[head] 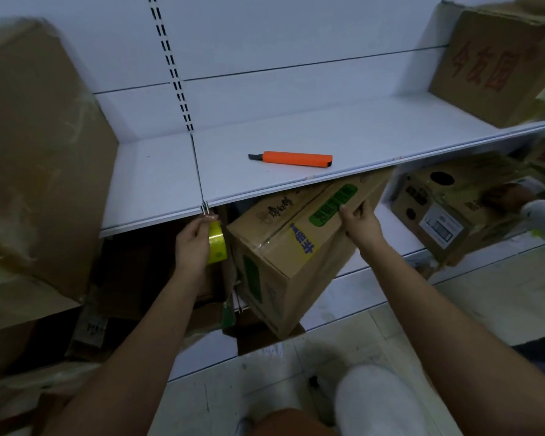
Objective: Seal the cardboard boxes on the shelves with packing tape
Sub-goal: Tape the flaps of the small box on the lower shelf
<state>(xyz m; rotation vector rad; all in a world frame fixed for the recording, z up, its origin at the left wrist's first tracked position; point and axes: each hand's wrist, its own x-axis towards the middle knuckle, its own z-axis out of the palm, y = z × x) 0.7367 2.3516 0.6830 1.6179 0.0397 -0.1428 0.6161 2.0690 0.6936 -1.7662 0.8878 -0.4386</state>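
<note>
Two hands are busy: the tape roll (pixel 217 243) is gripped in the left hand (pixel 193 243), kept ready, while the tilted cardboard box (pixel 291 247) under the shelf (pixel 296 133) is clasped by curled right hand (pixel 361 223) fingers, seemingly to steady it.

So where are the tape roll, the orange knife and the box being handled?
tape roll (pixel 217 245), head view, yellow outer band.
orange knife (pixel 296 158), head view, middle of handle.
tilted box (pixel 283 247), head view, top face.
</note>
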